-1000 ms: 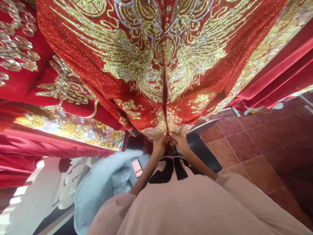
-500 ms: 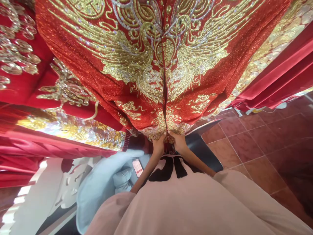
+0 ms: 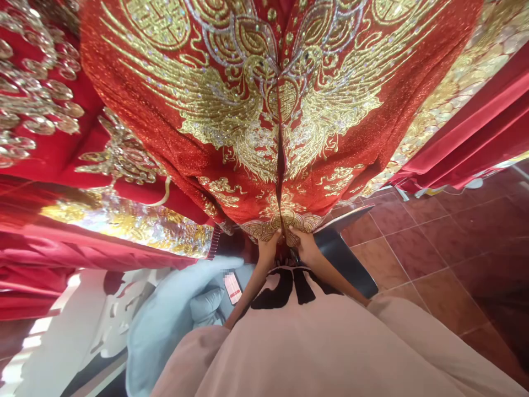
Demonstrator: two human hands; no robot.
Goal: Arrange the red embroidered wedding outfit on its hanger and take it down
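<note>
The red jacket, heavily embroidered in gold, is hanging directly ahead of the person, its front spreading across the upper middle of the view. Its front opening is forming the long axis, running nearly straight away from the person, with paired birds facing each other across it. The lower hem is lying nearest the body, and the opening is ending there, between the two hands.

The left hand is gripping the hem just left of the opening; the right hand is gripping the matching corner just right of it. Both thumbs are pressing on the outer face, close together, with the edges running between them. The remaining fingers are mostly hiding behind the cloth, so whether they are also holding a small fastener cannot be told. Neither hand is standing clearly nearer to the opening; the jacket is extending forward from both sets of fingertips.

Beyond the hem, a beaded red cloth and a sequined band are hanging on the left, and a red drape on the right. A phone is resting on a pale blue cushion beside the left forearm. A tiled floor is showing at the right.
</note>
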